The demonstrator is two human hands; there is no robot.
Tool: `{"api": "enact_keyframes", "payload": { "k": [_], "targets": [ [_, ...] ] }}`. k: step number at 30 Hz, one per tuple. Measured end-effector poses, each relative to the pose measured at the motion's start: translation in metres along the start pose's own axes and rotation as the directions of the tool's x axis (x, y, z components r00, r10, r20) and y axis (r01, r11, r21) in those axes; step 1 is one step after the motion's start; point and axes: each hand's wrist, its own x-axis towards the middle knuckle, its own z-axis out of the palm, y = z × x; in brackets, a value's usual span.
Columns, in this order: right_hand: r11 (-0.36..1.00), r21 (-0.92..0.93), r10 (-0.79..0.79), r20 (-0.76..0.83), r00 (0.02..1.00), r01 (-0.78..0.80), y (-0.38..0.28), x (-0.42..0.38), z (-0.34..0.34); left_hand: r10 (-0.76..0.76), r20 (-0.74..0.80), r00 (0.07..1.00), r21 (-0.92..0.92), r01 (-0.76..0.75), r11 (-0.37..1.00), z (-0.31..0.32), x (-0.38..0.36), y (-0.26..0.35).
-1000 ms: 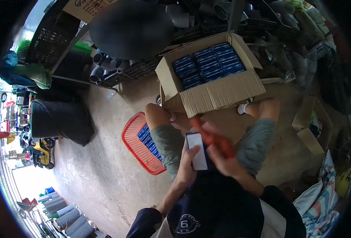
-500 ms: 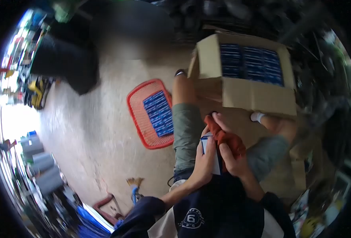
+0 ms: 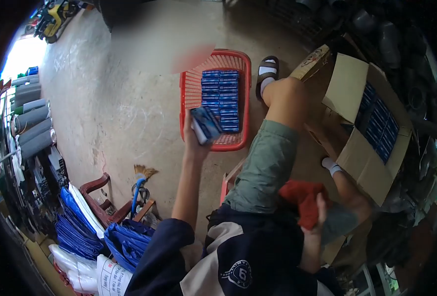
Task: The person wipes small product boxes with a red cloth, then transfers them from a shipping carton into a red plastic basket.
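My left hand (image 3: 192, 140) grips a small blue-and-white box (image 3: 206, 124) over the near left part of a red plastic basket (image 3: 247, 93). Inside that basket lie rows of similar blue boxes (image 3: 223, 91), stacked close together. By my right thigh, my right hand (image 3: 318, 217) is closed on a crumpled orange-red cloth (image 3: 304, 197). To the right stands an open cardboard carton (image 3: 371, 163) with its flaps folded out, holding more blue boxes (image 3: 380, 128).
Rolled blue tarps (image 3: 77, 227), a dark red wooden chair arm (image 3: 97, 190) and a straw broom (image 3: 144, 171) lie at the lower left. Grey pipes (image 3: 33, 118) line the left side. My sandalled foot (image 3: 267, 71) rests between basket and carton.
My hands have parted: the left has carried the box leftward and forward to the basket, the right keeps the cloth near my lap. The view has turned left.
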Motion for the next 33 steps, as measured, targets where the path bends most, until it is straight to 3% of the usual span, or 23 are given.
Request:
{"api": "enact_keyframes", "payload": {
  "k": [2,6,8,10,11,14,15,16,18,19,20,22,26,30,33],
  "targets": [
    [0.991,0.132,0.0,-0.171,0.985,0.023,-0.016,0.002,-0.021,-0.1,-0.043,0.994,-0.007,0.099,0.995,-0.07,0.049,0.001],
    [0.997,0.072,0.026,-0.552,0.834,0.017,-0.02,-0.001,-0.081,-0.257,-0.077,0.963,0.113,0.264,0.958,-0.172,0.107,-0.011],
    [0.998,0.05,0.057,-0.653,0.755,-0.032,-0.014,-0.007,-0.097,-0.296,-0.171,0.94,0.149,0.322,0.935,-0.186,0.115,-0.018],
    [0.998,-0.015,0.032,-0.635,0.772,-0.053,0.001,-0.014,-0.122,-0.317,-0.254,0.914,0.253,0.379,0.89,-0.188,0.126,-0.025],
    [0.997,-0.047,0.016,-0.624,0.781,-0.058,0.007,-0.014,-0.13,-0.236,-0.313,0.92,0.432,0.359,0.827,-0.188,0.132,-0.03],
    [0.991,-0.044,0.073,-0.601,0.796,-0.124,0.012,-0.011,-0.113,0.037,-0.367,0.929,0.841,0.315,0.44,-0.18,0.15,-0.049],
    [0.988,-0.07,0.064,-0.622,0.781,-0.137,0.015,-0.01,-0.116,0.169,-0.254,0.952,0.966,0.257,0.004,-0.176,0.158,-0.049],
    [0.984,-0.098,0.053,-0.642,0.765,-0.151,0.019,-0.009,-0.121,0.166,-0.125,0.978,0.946,0.168,-0.277,-0.175,0.156,-0.052],
    [0.977,-0.12,0.048,-0.676,0.735,-0.174,0.023,-0.011,-0.13,0.052,0.115,0.992,0.664,-0.038,-0.746,-0.15,0.142,-0.051],
    [0.977,-0.114,0.054,-0.691,0.721,-0.182,0.025,-0.013,-0.133,-0.041,0.135,0.99,0.636,-0.118,-0.763,-0.16,0.149,-0.053],
    [0.976,-0.107,0.06,-0.705,0.707,-0.19,0.026,-0.013,-0.135,-0.116,0.25,0.961,0.523,-0.234,-0.819,-0.175,0.154,-0.055],
    [0.977,-0.089,0.08,-0.694,0.715,-0.195,0.023,-0.011,-0.123,-0.296,0.434,0.851,0.245,-0.427,-0.87,-0.206,0.163,-0.056],
    [0.955,-0.187,0.095,-0.547,0.832,-0.231,0.032,-0.011,-0.128,-0.418,0.407,0.812,0.168,-0.516,-0.84,-0.216,0.162,-0.049],
    [0.946,-0.079,0.171,-0.705,0.689,-0.315,0.027,-0.006,-0.109,-0.4,0.177,0.899,0.455,-0.435,-0.777,-0.202,0.153,-0.04],
    [0.959,-0.012,0.192,-0.706,0.682,-0.283,0.027,-0.003,-0.11,-0.238,0.172,0.956,0.436,-0.29,-0.852,-0.219,0.15,-0.039]
  ]
}}
